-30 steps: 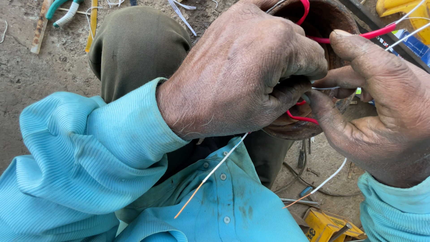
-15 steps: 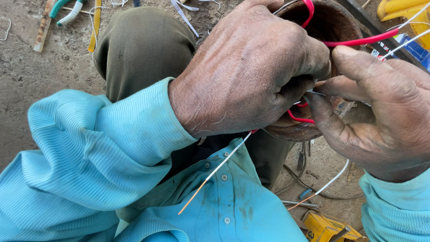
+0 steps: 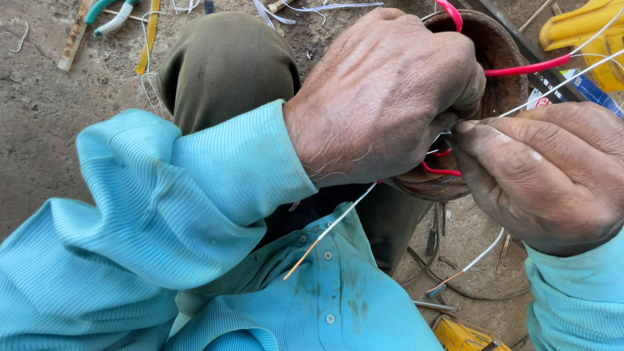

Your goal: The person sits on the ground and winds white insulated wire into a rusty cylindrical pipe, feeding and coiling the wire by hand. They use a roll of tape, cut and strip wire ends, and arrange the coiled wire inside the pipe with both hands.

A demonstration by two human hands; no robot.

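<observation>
My left hand [image 3: 383, 97] is curled over a round rusty brown metal housing [image 3: 504, 62] that rests on my knee, its fingers pinching thin wires at the housing's rim. My right hand [image 3: 552, 172] meets it from the right, thumb and forefinger closed on a thin white wire [image 3: 559, 81] that runs up to the right. A red wire [image 3: 526, 67] comes out of the housing and loops under the fingers. Another white wire [image 3: 331, 227] with a bare copper tip hangs from under my left hand over my teal shirt.
Pliers with green and white handles [image 3: 114, 14], a yellow strip [image 3: 149, 36] and loose wire scraps lie on the dirt floor at the top left. A yellow plastic object [image 3: 585, 32] sits at the top right, a yellow tool [image 3: 461, 335] at the bottom. Small screws and wire bits lie near my right knee.
Both hands and the housing have shifted slightly in view. My right hand has closed in on the left, pinching the white wire at the rim.
</observation>
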